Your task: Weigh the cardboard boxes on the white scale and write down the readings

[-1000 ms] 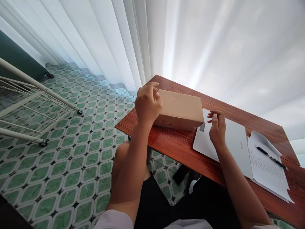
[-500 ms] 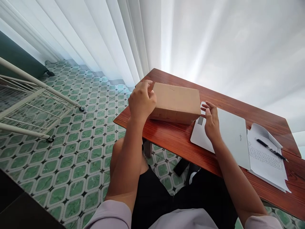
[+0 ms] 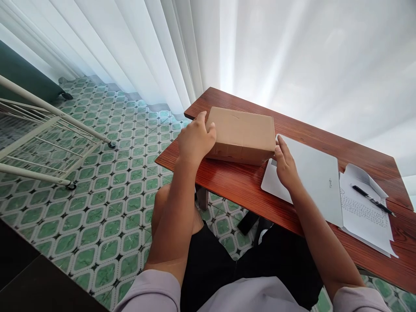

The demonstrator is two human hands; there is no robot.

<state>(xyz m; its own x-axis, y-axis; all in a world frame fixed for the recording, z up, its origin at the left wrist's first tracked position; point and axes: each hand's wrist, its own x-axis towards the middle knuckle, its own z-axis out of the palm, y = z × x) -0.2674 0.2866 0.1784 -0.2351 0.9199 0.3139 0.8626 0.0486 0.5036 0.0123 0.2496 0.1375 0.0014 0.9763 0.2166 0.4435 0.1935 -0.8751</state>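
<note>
On wooden table (image 3: 234,177) | oblong brown cardboard box (image 3: 240,130), top creased | fingers (image 3: 284,147) loosely spread at both ends

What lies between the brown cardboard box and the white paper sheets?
In the head view, a flat silver slab, perhaps a laptop; the right hand partly covers it.

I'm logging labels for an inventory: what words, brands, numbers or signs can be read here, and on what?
No text reads with certainty.
Laptop: a short line of dark letters on the lid, too small and blurred.
Paper: rows of small writing, illegible.
Pen: pale marks, too small.
Cardboard box: none visible.
</note>
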